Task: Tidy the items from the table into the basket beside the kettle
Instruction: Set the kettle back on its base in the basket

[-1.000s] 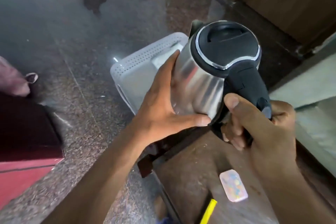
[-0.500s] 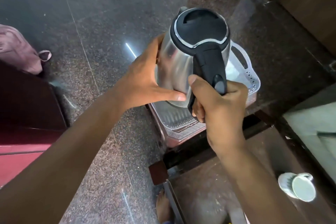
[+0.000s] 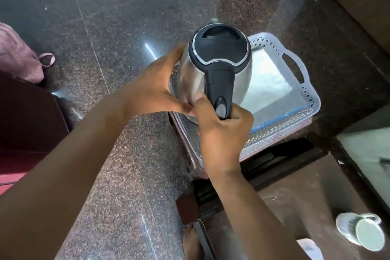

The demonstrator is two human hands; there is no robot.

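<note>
Polished dark granite floor (image 3: 118, 27) fills the upper left, thin pale joint lines crossing it and a bright streak of reflected light (image 3: 150, 51) glinting near the middle. At the left edge sits dark maroon furniture (image 3: 27, 116) with a pink cloth (image 3: 19, 57) bunched on the floor above it, while a brown wooden panel (image 3: 363, 4) rises in the top right corner beside a sliver of pale light. Lower right, a dark brown table (image 3: 295, 200) with a dusty, scuffed top, and a pale greenish surface (image 3: 367, 150) at the right edge.

Setting: a home interior.
Evidence: polished granite floor (image 3: 126, 154), wooden table (image 3: 295, 207), kettle (image 3: 219, 69), mug (image 3: 360, 232).
</note>
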